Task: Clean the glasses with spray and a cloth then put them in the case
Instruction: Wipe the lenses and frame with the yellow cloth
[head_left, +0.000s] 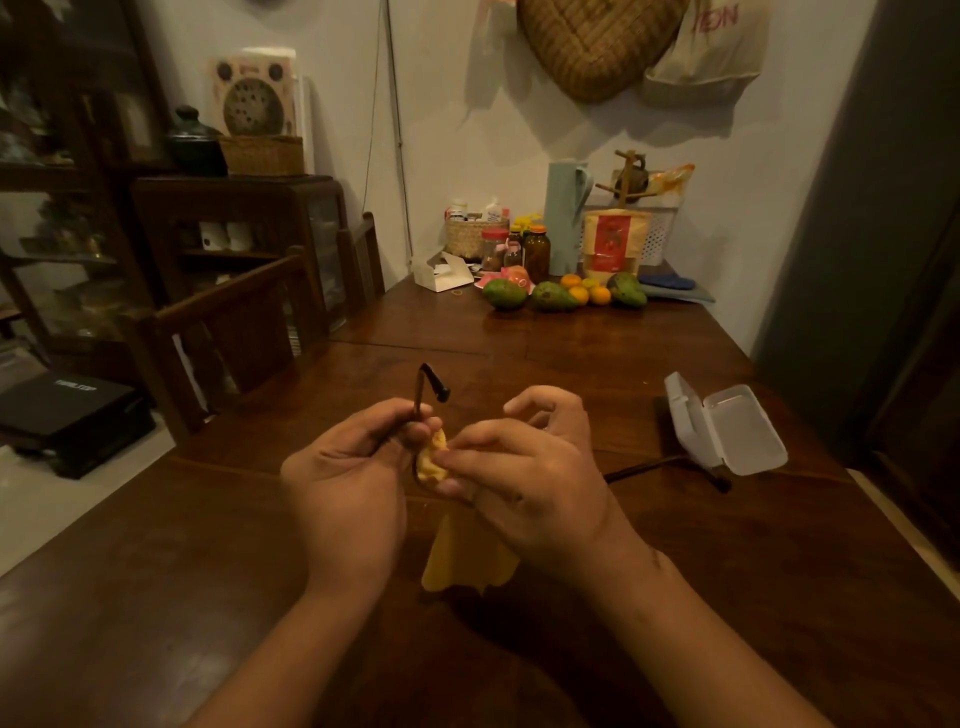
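Note:
Above the middle of the wooden table (649, 545), my left hand (348, 478) grips the dark-framed glasses (423, 387) by the frame; one temple arm sticks up past the fingers. My right hand (524, 467) pinches a yellow cloth (467, 561) around a lens, and the rest of the cloth hangs down below both hands. The other temple arm (670, 464) reaches out to the right behind my right hand. A white glasses case (727, 426) lies open on the table at the right. I see no spray bottle.
At the table's far end lie avocados (505, 293), oranges (592, 291), jars, a small basket, a pale green jug (566, 218) and a small white box (444, 273). Wooden chairs (234, 322) stand along the left side, with a dark cabinet behind them.

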